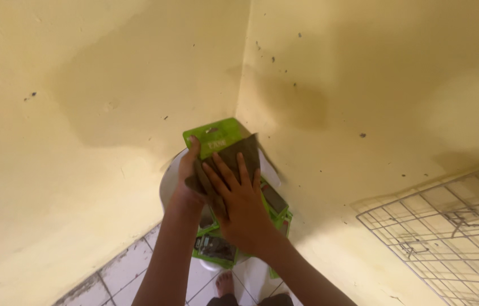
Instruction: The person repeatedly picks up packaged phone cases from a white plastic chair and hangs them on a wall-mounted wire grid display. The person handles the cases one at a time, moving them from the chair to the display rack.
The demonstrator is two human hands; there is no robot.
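Note:
A green flat package (215, 135) lies on top of a stack in the corner of two yellow walls. My right hand (239, 201) presses a brown cloth (238, 152) flat on the package, fingers spread. At the package's left edge my left hand (189, 173) grips it, thumb up on the card. More green packages (276, 207) sit below, on a white round surface (168, 178).
Yellow walls (81, 102) close in on both sides and meet at the corner. A white wire grid (449, 226) leans on the right wall. White floor tiles (126, 266) and a bare foot (225, 282) show far below.

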